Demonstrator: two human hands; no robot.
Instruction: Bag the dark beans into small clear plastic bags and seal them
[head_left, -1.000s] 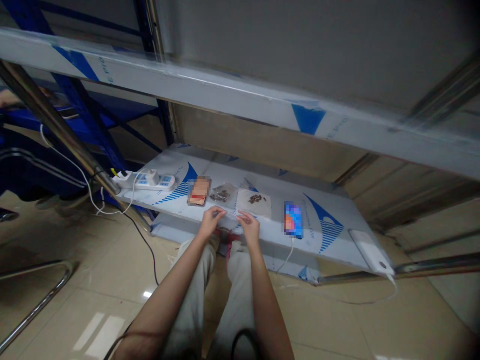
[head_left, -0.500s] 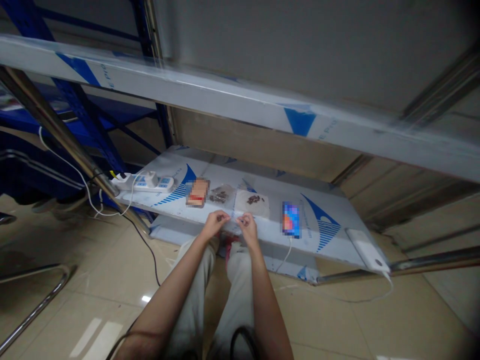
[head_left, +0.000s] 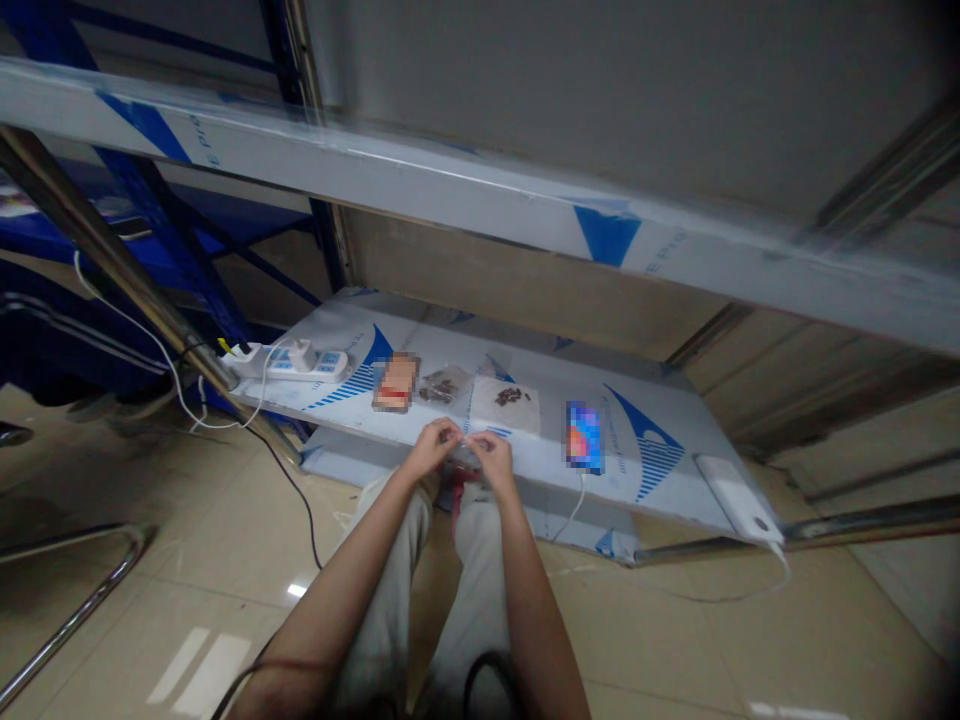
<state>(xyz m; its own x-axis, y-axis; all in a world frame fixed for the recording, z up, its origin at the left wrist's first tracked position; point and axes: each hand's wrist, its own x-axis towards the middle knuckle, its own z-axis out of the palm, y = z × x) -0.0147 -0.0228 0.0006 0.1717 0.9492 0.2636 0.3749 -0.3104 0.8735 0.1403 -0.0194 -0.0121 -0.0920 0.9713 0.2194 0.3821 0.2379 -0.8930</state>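
Observation:
My left hand (head_left: 433,447) and my right hand (head_left: 493,458) meet at the front edge of the shelf, fingertips pinched close together. Between them is a piece of thin clear plastic (head_left: 461,456), perhaps a small bag; its exact shape is too faint to tell. Just beyond the fingers lies a white sheet (head_left: 525,412) with small dark brown pieces (head_left: 511,397) heaped on it. Left of the sheet rests a clear plastic bag (head_left: 444,384) holding more dark pieces.
A phone with a blurred orange screen (head_left: 396,383) lies left, and another phone with a blue screen (head_left: 584,438) lies right, cabled. A white power strip (head_left: 311,364) sits at the left end, a white power bank (head_left: 739,497) at the right. An upper shelf edge (head_left: 465,205) crosses in front.
My hands have come closer together, the right one moving left until the fingertips nearly touch. The things on the shelf keep their places; the view has shifted slightly.

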